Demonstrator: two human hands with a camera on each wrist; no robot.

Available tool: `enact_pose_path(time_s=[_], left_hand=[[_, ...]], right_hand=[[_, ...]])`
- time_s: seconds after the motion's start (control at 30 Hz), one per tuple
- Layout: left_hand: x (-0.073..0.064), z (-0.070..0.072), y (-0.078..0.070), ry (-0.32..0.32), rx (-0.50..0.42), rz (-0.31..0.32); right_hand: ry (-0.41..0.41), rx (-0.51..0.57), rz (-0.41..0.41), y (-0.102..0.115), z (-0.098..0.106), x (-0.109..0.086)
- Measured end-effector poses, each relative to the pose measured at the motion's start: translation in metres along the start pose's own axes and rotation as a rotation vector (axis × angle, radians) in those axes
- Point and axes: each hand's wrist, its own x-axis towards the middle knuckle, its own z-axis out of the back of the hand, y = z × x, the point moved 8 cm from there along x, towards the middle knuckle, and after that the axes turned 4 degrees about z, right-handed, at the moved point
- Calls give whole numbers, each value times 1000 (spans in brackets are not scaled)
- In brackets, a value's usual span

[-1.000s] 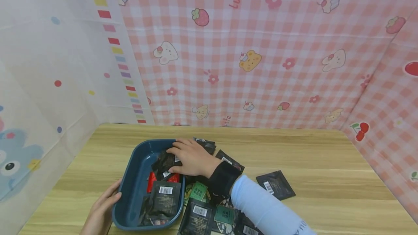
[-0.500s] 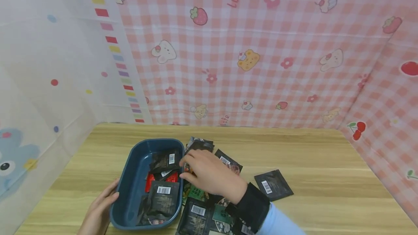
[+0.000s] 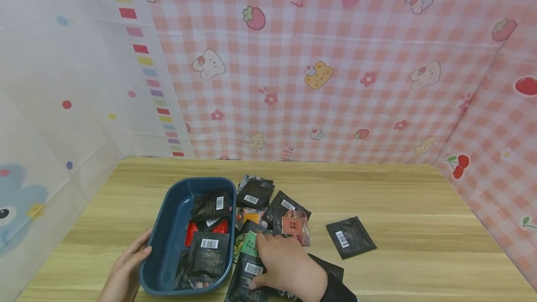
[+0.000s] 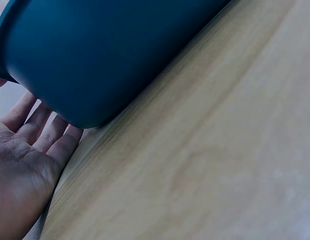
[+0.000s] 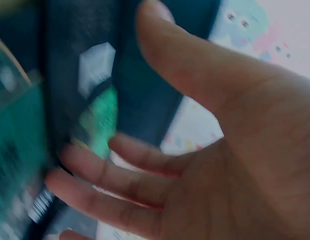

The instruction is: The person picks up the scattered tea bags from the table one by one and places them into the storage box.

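My left hand rests against the left wall of a blue plastic basin; in the left wrist view its fingers lie fairly straight along the outside. In the basin are several flat black sachets with white barcode labels, and red packaging shows under them. Right of the basin, my right hand reaches down over a pile of sachets, fingers spread. Its thumb overlaps a black barcoded sachet, and the fingertips are at a green-labelled sachet. In the right wrist view, nothing sits within its fingers.
More sachets lie beyond the right hand, among them one with an orange-red label and a black one near the basin's far corner. A single black sachet lies apart on the wooden table. Printed cloth hangs behind.
My right hand has left a black sachet in the basin and moved right and nearer, over the pile. The left hand stays at the basin's side.
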Motion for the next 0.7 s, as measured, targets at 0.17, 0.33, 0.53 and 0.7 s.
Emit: enact_pose_path(time_s=[0.17,0.33,0.53,0.7], left_hand=[[0,0,1,5,-9,-6],[0,0,2,19,-9,-12],[1,1,0,4,3,9],[1,1,0,5,-9,-2]], right_hand=[[-30,-28,-10,2,-11,4],[-32,-41,41,2,-10,5],[-37,63,87,-2,8,-4],[-99,128,102,-11,37,-20]])
